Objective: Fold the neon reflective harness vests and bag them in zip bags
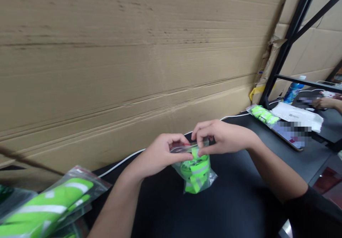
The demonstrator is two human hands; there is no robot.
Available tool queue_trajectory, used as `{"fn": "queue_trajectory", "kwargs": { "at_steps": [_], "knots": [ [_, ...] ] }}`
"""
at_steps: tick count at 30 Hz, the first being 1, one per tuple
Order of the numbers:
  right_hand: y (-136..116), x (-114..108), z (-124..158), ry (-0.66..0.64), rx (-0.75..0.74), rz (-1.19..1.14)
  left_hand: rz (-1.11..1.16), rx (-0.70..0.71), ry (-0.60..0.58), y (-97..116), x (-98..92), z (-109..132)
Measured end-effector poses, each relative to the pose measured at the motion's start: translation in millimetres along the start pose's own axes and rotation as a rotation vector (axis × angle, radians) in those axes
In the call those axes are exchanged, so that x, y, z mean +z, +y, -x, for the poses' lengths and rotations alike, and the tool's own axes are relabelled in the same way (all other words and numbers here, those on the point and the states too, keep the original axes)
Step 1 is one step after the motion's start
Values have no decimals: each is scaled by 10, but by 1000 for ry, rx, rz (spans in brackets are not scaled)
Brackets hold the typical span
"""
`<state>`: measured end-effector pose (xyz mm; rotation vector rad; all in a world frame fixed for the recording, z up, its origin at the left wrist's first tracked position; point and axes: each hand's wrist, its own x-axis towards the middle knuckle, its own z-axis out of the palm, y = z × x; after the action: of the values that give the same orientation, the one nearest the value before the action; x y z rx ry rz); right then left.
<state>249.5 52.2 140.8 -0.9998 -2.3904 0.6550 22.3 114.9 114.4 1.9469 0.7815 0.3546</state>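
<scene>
Both hands pinch the top edge of a small clear zip bag [196, 170] of folded neon-green strap, left hand [160, 156] and right hand [221, 138] closed on its seal. The bag hangs upright above the black table [235, 202], mouth up, bottom down, near the cardboard wall [133, 53]

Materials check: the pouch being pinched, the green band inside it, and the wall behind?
Pouch: thin clear glossy plastic film, likely zip-lock; it crinkles and glints. Band: looks like neon-green woven fabric with matte grey, probably reflective, stripes. Wall: brown corrugated cardboard, matte, creased. Left hand and right hand pinch the top.
</scene>
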Motion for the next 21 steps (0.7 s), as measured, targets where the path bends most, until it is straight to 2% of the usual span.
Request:
{"fn": "queue_trajectory", "kwargs": {
  "at_steps": [4, 8, 12, 17, 21],
  "knots": [
    [16, -40, 31, -13, 128, 97, -12, 3, 37, 34, 27, 16],
    [25, -101, 83, -45, 213, -58, 0, 17, 50, 65, 20, 54],
    [90, -133, 109, 62, 228, -197, 20, 53, 107, 74, -5, 70],
    [196, -112, 83, 33, 200, -136, 100, 81, 150, 66, -17, 82],
    [234, -69, 54, 119, 114, -144, 164, 74, 169, 45, -42, 84]
  ]
}}
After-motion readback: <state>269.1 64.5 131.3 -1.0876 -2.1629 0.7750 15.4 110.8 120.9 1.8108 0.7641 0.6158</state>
